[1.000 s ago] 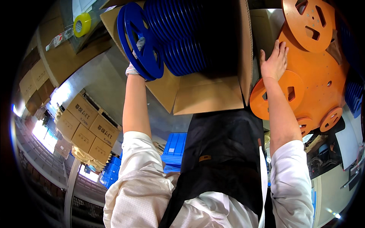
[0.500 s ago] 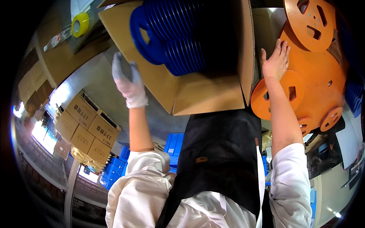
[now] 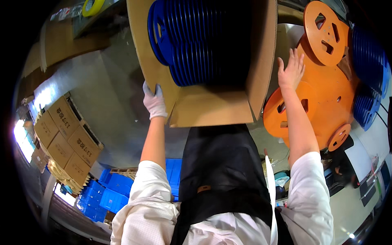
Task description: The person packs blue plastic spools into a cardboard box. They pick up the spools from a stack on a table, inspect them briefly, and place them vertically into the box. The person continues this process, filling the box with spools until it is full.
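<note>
An open cardboard box (image 3: 212,106) sits in front of me, packed with a row of blue plastic reels (image 3: 183,41) standing on edge. My left hand (image 3: 154,102), in a white glove, rests against the box's left flap with its fingers apart. My right hand (image 3: 290,71) is bare and lies flat against the right side of the box, beside a pile of orange reels (image 3: 322,94). Neither hand holds a reel.
More blue reels (image 3: 367,81) are stacked at the far right behind the orange ones. Stacked cardboard cartons (image 3: 65,139) and blue plastic crates (image 3: 106,196) stand on the floor at the left. A yellow tape roll (image 3: 92,6) lies on a shelf at the top left.
My left hand let go of a blue reel, now standing in the box, swung out to the left, then came down onto the box's left flap. The right hand stayed put.
</note>
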